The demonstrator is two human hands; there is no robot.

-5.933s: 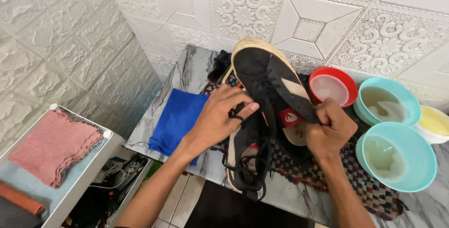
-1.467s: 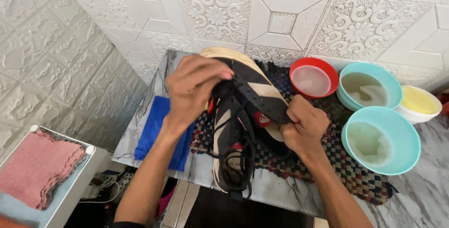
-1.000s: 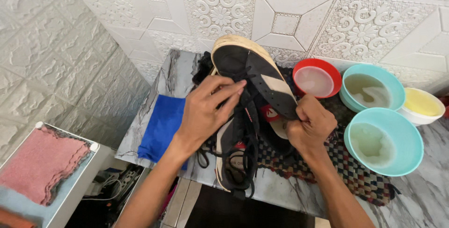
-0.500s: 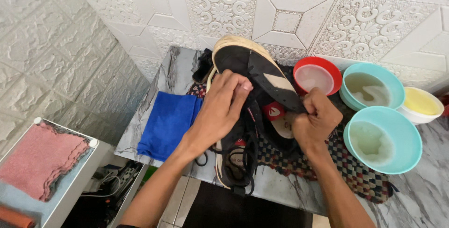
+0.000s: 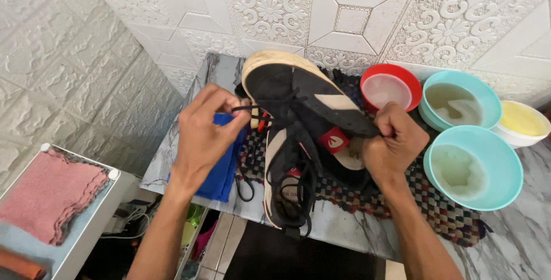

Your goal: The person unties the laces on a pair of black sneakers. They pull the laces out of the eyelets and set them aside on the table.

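Observation:
My right hand (image 5: 393,145) grips the heel end of a black sneaker (image 5: 304,99) with a cream sole and a red patch, holding it tilted up above the counter. My left hand (image 5: 206,133) pinches a black lace (image 5: 244,108) of that sneaker and pulls it out to the left. A second black sneaker (image 5: 284,188) with loose laces lies underneath on a woven checked mat (image 5: 442,211). A blue cloth (image 5: 221,171) lies under my left hand.
A red bowl (image 5: 390,87), two teal bowls (image 5: 459,105) (image 5: 473,165) with cloudy liquid and a white bowl (image 5: 519,122) with yellow liquid stand at the right on the marble counter (image 5: 516,245). A pink cloth (image 5: 49,194) lies on a white rack at lower left. Embossed tiled wall behind.
My left hand has moved from the sneaker's laces out to the left, drawing a lace taut. The sneaker stays raised in my right hand.

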